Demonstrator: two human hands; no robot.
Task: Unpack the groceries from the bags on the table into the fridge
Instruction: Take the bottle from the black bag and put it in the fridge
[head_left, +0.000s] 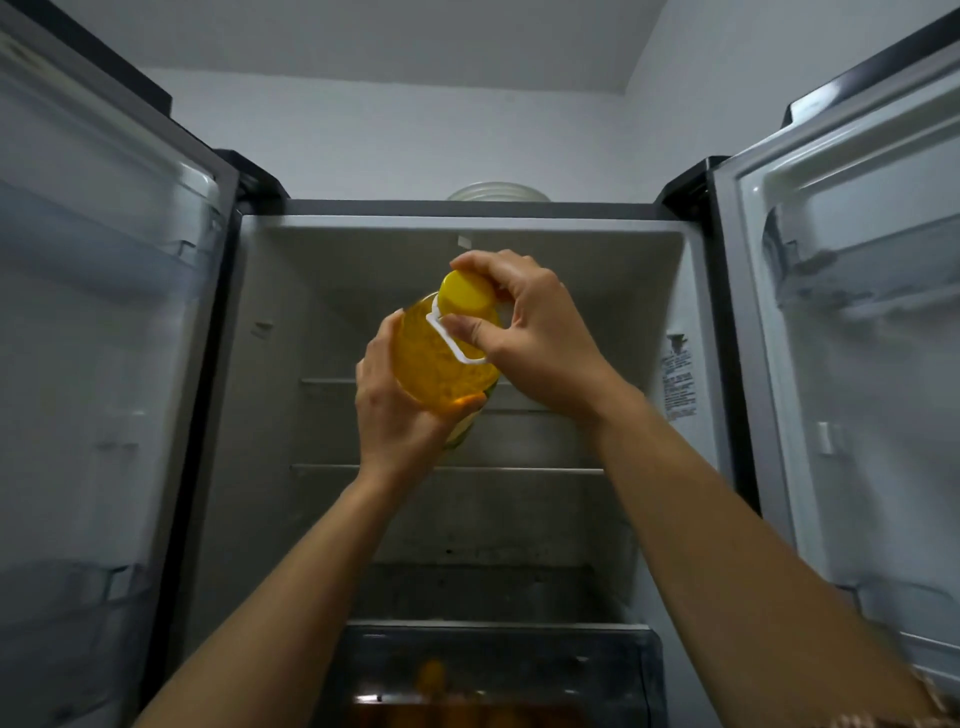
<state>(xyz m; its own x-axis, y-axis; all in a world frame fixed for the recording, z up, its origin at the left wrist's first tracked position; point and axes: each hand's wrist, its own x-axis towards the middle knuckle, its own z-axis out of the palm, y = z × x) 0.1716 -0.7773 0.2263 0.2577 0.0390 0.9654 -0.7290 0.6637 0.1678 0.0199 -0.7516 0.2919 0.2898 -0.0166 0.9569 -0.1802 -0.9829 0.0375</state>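
Open fridge (467, 209), shelves (545, 471), grey wall (389, 130); bottle (436, 364) held

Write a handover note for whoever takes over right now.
Left hand grips the yellow bottle from below; right hand curls its fingers over the cap.
The bottle is held up in front of the open fridge, not yet on a shelf.
Done: orange items sit in the bottom drawer.
Left: shelve the bottle; the bags are out of view.

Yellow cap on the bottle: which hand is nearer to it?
Right. The right hand grips the yellow cap itself; the left hand holds the bottle by its body, below the cap.
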